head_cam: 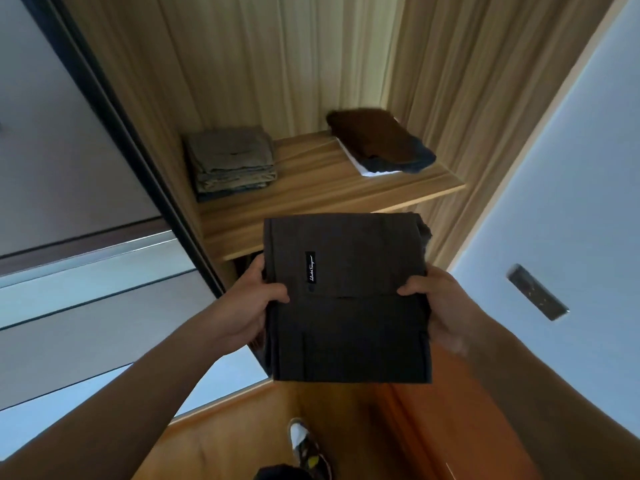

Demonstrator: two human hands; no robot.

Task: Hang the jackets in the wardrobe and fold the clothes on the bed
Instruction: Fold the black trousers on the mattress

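Note:
A folded dark grey garment (349, 306) with a small black label is held flat in front of me, just below the wardrobe shelf (311, 181). My left hand (247, 306) grips its left edge, thumb on top. My right hand (436, 303) grips its right edge the same way. On the wooden shelf a folded khaki pile (230, 161) lies at the left. A folded brown and dark blue pile (381, 140) lies at the right on something white.
The wardrobe's dark sliding-door frame (138, 150) runs along the left of the opening. A pale wall with a dark switch plate (536, 292) stands at the right. Below are the wooden floor and my shoe (304, 445).

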